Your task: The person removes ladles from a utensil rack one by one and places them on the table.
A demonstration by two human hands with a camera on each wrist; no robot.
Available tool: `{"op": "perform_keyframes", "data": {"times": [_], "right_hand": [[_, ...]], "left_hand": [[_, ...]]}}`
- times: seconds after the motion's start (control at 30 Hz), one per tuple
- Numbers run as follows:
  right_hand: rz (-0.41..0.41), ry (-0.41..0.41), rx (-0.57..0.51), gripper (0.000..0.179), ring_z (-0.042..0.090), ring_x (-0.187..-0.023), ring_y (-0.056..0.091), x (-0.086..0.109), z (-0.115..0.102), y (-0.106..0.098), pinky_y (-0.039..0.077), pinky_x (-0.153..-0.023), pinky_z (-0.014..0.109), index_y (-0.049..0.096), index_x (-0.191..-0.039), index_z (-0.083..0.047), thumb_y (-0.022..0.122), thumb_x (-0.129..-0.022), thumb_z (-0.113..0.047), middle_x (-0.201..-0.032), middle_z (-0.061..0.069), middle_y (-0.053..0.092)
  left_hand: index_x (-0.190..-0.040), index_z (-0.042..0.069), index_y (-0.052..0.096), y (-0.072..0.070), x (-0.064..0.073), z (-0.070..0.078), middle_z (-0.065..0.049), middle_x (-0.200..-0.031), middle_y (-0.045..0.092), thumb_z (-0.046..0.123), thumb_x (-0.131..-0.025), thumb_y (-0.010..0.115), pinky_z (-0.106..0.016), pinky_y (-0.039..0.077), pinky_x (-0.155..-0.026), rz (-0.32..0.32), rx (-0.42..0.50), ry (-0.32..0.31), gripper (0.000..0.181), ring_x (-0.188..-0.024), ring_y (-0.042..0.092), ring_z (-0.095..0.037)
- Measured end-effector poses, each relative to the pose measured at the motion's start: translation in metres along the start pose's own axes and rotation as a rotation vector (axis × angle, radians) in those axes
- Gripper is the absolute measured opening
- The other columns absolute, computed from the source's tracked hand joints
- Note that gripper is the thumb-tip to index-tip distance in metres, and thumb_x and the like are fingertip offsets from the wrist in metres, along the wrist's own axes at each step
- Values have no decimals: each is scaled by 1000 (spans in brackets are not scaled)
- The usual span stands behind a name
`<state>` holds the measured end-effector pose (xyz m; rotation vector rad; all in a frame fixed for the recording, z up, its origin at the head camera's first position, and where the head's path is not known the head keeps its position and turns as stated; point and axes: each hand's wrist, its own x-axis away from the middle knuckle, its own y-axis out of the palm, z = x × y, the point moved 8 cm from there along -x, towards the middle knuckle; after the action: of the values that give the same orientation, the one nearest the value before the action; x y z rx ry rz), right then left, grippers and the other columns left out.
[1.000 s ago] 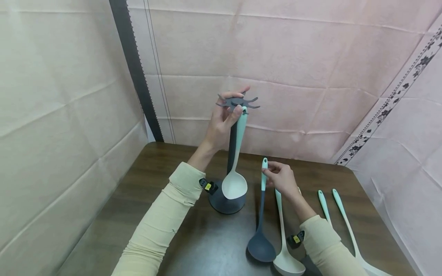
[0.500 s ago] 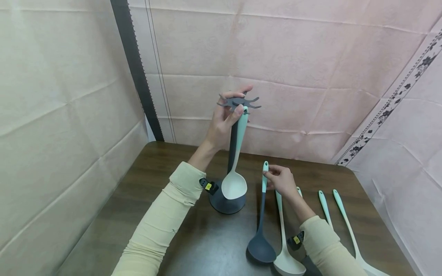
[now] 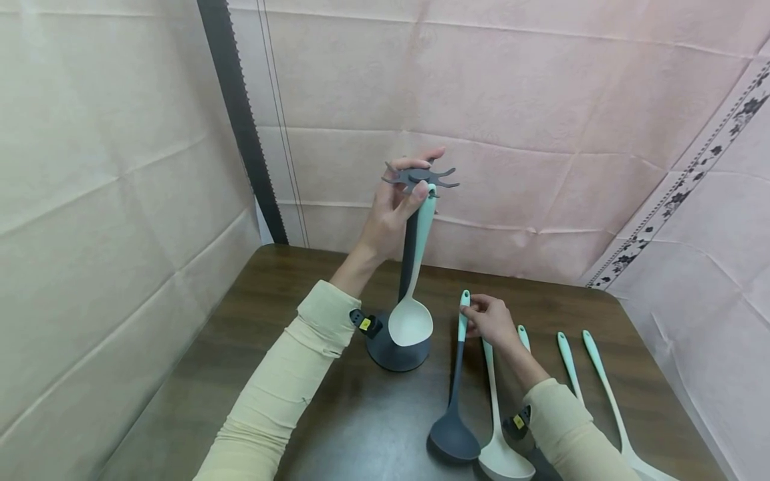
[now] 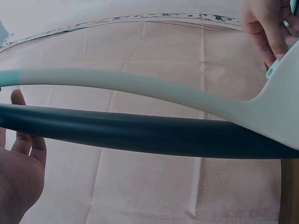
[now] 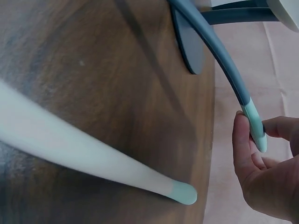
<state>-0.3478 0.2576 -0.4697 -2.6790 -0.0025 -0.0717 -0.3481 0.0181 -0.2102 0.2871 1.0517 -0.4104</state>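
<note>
In the head view my left hand [image 3: 390, 207] grips the top of a dark utensil stand [image 3: 398, 351], thumb in front, fingers round its hooked crown [image 3: 416, 176]. A white ladle [image 3: 411, 322] with a mint handle hangs from a front hook, near the thumb. Between thumb and fingers my right hand [image 3: 490, 321] pinches the mint handle end of a dark ladle [image 3: 454, 437]. That handle is raised off the table, while the bowl is low at the tabletop. The right wrist view shows this pinch on the mint end [image 5: 254, 122] closely.
A white ladle [image 3: 504, 461] lies just right of the dark one on the brown table [image 3: 240, 374]. Farther right are several mint handles, one on a white utensil [image 3: 607, 387], partly hidden by the right sleeve. Pale cloth walls [image 3: 481, 100] stand behind and at both sides.
My right hand has lowered the dark ladle's handle end a little, its bowl staying in place. The left hand keeps its hold on the stand. The view has shifted slightly.
</note>
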Motion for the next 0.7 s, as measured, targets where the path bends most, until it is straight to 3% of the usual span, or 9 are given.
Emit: {"op": "perform_keyframes", "data": {"times": [0.43,0.7], "right_hand": [[-42,19,-14,46,22,-76,68,-4,12,7,64,-72,47,53,-145,8,65,-105,-13,-104,16,61],[-80,52,-16,48,27,-80,70,-7,18,15,64,-75,49,52,-147,8,64,-105,-12,-111,21,63]], "left_hand": [[-132,-9,42,-1,0,0,-32,-155,48,53,-103,62,-52,38,-118,2,-19,8,72,-150,43,-31],[-132,-10,41,-1,-1,-1,-32,-154,48,52,-103,62,-52,38,-118,-2,-21,9,72,-149,44,-31]]}}
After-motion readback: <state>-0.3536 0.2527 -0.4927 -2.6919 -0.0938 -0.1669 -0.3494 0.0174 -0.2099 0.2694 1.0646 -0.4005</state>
